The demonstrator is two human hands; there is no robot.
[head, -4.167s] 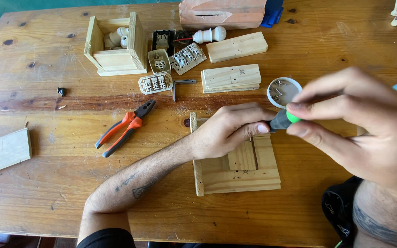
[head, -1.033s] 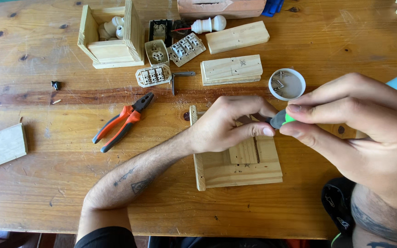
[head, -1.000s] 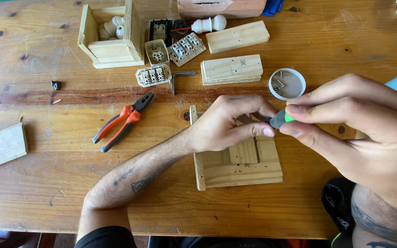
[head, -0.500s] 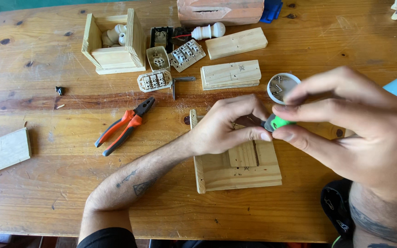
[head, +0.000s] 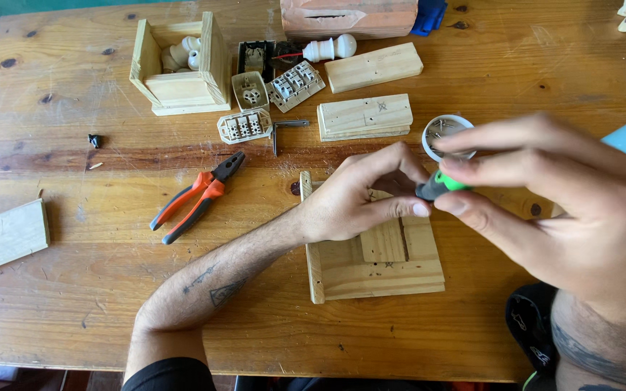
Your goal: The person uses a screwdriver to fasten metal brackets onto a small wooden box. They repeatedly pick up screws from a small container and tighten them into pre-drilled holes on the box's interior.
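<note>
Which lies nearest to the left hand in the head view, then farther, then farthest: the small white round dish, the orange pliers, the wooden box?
From the left hand:
1. Small white round dish, just up-right.
2. Orange pliers, to its left.
3. Wooden box, far up-left.

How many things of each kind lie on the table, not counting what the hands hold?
Loose wooden blocks: 3
Open wooden box: 1
Wooden board assembly: 1
Pliers: 1
White switch or socket parts: 3
Round white dish: 1
Total: 10
</note>
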